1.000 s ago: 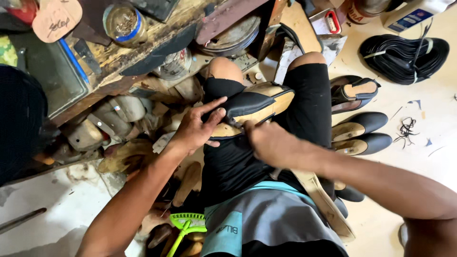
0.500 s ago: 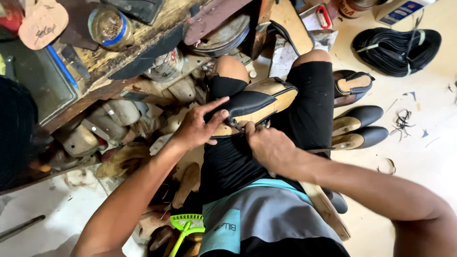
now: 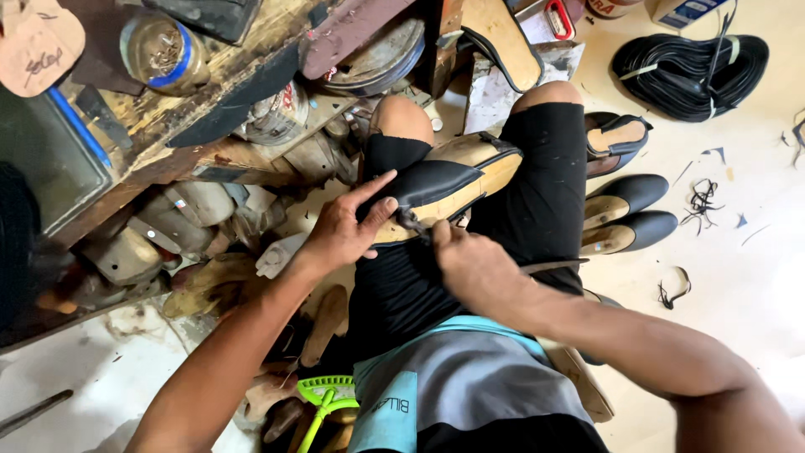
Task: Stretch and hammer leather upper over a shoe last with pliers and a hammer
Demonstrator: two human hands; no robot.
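Head view: I see little change over the last second. The shoe on its wooden last still lies across the lap, under both hands. Left hand stays flat on the black upper, fingers spread, not gripping. Right hand has slid in closer, closed on a small dark tool biting the upper's edge. 2 finished shoes sit right of that hand.

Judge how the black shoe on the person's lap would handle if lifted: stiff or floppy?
The shoe probably stays stiff, since a wooden form seems to fill it. Its black upper looks smooth, perhaps slippery, so the left hand presses it down. The right hand grips its edge.
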